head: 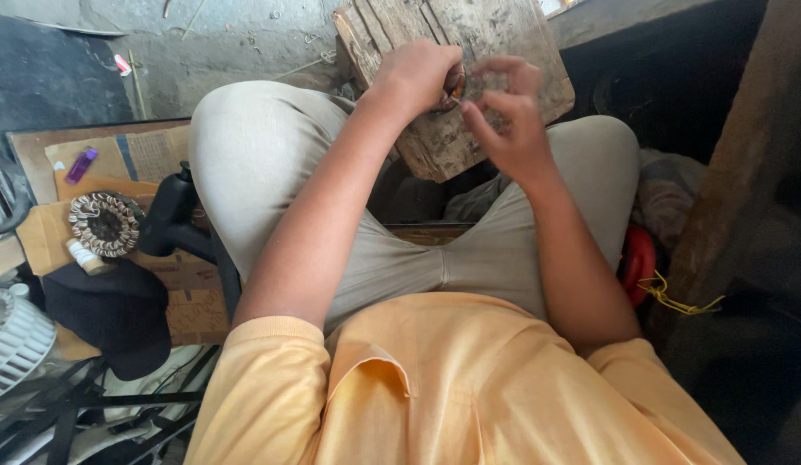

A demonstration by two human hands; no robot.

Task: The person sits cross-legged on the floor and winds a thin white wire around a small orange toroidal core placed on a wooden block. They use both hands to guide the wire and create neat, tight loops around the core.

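Small dark part, possibly a coil, sits clamped in the left hand over a wooden block for support, right hand fingertips pinched beside it.

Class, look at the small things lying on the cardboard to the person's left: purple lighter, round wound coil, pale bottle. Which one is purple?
The lighter, slim and purple, farthest up the cardboard; the coil is brown-and-white, the bottle pale.

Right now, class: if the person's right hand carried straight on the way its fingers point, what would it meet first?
Probably the left hand, which pinches a small dark part just ahead of the right hand; depth is unclear.
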